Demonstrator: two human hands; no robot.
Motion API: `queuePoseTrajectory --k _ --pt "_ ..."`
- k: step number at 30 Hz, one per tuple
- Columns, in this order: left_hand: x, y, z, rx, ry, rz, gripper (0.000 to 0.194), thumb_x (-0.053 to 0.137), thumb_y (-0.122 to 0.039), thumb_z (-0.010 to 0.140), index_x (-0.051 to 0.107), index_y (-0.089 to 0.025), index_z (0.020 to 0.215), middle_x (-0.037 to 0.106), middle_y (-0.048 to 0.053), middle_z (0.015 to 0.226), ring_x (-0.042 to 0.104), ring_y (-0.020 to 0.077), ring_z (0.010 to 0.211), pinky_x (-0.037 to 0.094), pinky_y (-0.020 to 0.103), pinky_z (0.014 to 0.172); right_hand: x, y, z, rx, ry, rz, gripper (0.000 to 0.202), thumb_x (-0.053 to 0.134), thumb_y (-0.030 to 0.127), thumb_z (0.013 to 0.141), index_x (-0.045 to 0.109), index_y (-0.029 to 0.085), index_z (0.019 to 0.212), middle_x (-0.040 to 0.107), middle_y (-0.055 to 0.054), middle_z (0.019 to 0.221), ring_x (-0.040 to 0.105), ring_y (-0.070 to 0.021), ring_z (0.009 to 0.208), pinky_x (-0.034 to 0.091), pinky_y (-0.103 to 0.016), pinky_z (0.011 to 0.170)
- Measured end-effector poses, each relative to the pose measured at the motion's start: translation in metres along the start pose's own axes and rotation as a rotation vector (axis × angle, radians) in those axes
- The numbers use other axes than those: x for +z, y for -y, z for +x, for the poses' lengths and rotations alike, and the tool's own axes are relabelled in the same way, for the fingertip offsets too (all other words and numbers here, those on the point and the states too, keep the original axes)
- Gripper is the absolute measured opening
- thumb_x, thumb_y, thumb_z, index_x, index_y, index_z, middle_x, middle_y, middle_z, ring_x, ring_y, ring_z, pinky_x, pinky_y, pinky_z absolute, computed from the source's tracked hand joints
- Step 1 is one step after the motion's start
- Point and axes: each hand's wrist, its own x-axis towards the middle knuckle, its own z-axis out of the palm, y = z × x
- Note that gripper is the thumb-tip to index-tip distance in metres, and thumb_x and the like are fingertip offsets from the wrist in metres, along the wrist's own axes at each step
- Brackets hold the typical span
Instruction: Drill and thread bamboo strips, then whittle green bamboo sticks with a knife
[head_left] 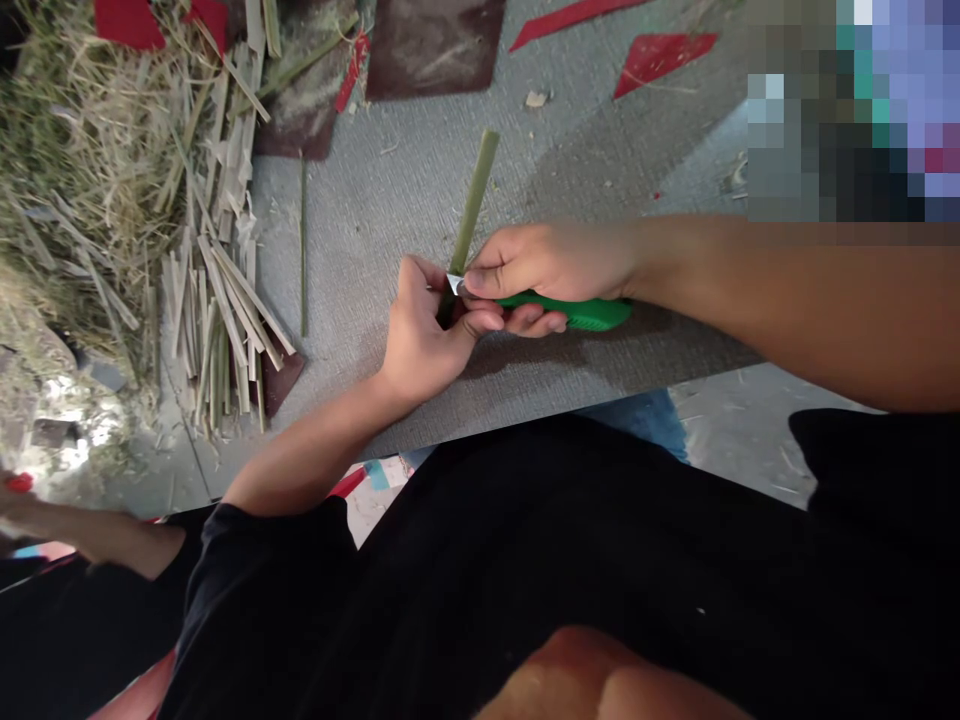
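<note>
A green-handled knife (592,312) is gripped in my right hand (544,270), its short metal blade against a flat green strip (476,195). The strip slants up and away over the grey table (375,220). My left hand (426,335) is closed around the strip's lower end, which its fingers partly hide. The fingertips of both hands meet near the blade. To the left, a bundle of cut pale green strips (225,340) lies fanned out, and one thin strip (303,245) lies apart between it and my hands.
Shredded plant fibres (97,170) are heaped at the left. Dark brown squares (435,50) and red scraps (660,62) lie along the far side. Another person's arm (97,535) shows at the lower left. The table's near edge runs just below my hands.
</note>
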Motion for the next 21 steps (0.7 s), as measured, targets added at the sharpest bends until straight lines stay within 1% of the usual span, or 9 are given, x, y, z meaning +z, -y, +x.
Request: queuePoseTrajectory --k 3,5,9,13,16,18,19,21 --pt "0.000 0.000 -0.002 -0.021 0.008 -0.019 0.072 0.100 -0.069 0.085 0.045 -0.029 0.110 0.045 -0.012 0.076 0.046 0.0083 0.059 0.036 0.031 0.057 -0.002 0.000 -0.001 0.018 0.023 0.022 0.063 0.068 0.069 0.116 0.063 0.016 0.084 0.045 0.005 0.059 0.042 -0.0071 0.042 0.039 -0.018 0.039" --pt "0.001 0.001 -0.003 -0.025 0.005 -0.015 0.073 0.100 -0.068 0.084 0.045 -0.029 0.111 0.047 -0.012 0.074 0.048 0.0086 0.058 0.035 0.030 0.056 -0.003 0.000 -0.002 0.020 0.034 0.033 0.062 0.071 0.070 0.114 0.064 0.016 0.084 0.045 0.005 0.060 0.043 -0.0072 0.042 0.039 -0.018 0.039" --pt "0.002 0.001 -0.005 -0.016 0.002 -0.010 0.075 0.100 -0.070 0.083 0.044 -0.029 0.113 0.052 -0.012 0.072 0.056 0.0103 0.059 0.035 0.030 0.056 -0.004 0.001 -0.003 0.034 0.051 0.029 0.060 0.073 0.067 0.114 0.064 0.016 0.084 0.045 0.004 0.061 0.044 -0.0074 0.043 0.038 -0.018 0.039" --pt "0.001 -0.003 -0.005 -0.026 -0.003 -0.002 0.074 0.100 -0.069 0.084 0.044 -0.029 0.113 0.053 -0.013 0.071 0.057 0.0109 0.060 0.038 0.030 0.059 -0.003 0.002 -0.003 0.023 0.049 0.031 0.057 0.069 0.062 0.117 0.063 0.016 0.085 0.046 0.004 0.060 0.043 -0.0074 0.042 0.039 -0.018 0.039" --pt "-0.001 -0.006 -0.004 -0.035 -0.021 0.003 0.068 0.096 -0.068 0.089 0.045 -0.029 0.111 0.053 -0.013 0.070 0.053 0.0097 0.057 0.038 0.029 0.058 0.003 0.006 -0.004 0.018 0.001 0.030 0.049 0.062 0.048 0.122 0.063 0.015 0.086 0.046 0.005 0.059 0.044 -0.0070 0.042 0.039 -0.016 0.040" --pt "-0.002 -0.006 -0.003 -0.043 -0.038 0.020 0.063 0.090 -0.070 0.095 0.045 -0.029 0.111 0.052 -0.013 0.068 0.048 0.0089 0.054 0.036 0.029 0.056 0.008 0.008 -0.005 0.004 -0.057 0.027 0.044 0.054 0.037 0.125 0.062 0.014 0.088 0.046 0.005 0.061 0.047 -0.0061 0.044 0.040 -0.014 0.044" --pt "-0.002 -0.005 -0.002 -0.046 -0.045 0.026 0.060 0.086 -0.071 0.098 0.045 -0.029 0.111 0.052 -0.013 0.067 0.047 0.0088 0.053 0.035 0.029 0.055 0.010 0.008 -0.005 -0.024 -0.089 0.025 0.043 0.052 0.035 0.126 0.061 0.014 0.089 0.046 0.005 0.061 0.047 -0.0058 0.045 0.040 -0.014 0.045" --pt "-0.002 -0.002 0.000 -0.066 -0.028 0.020 0.060 0.081 -0.076 0.100 0.045 -0.029 0.112 0.054 -0.012 0.068 0.048 0.0094 0.052 0.034 0.030 0.054 0.014 0.008 -0.005 -0.095 -0.139 0.010 0.045 0.051 0.038 0.127 0.058 0.016 0.088 0.046 0.005 0.061 0.046 -0.0065 0.044 0.040 -0.015 0.044"
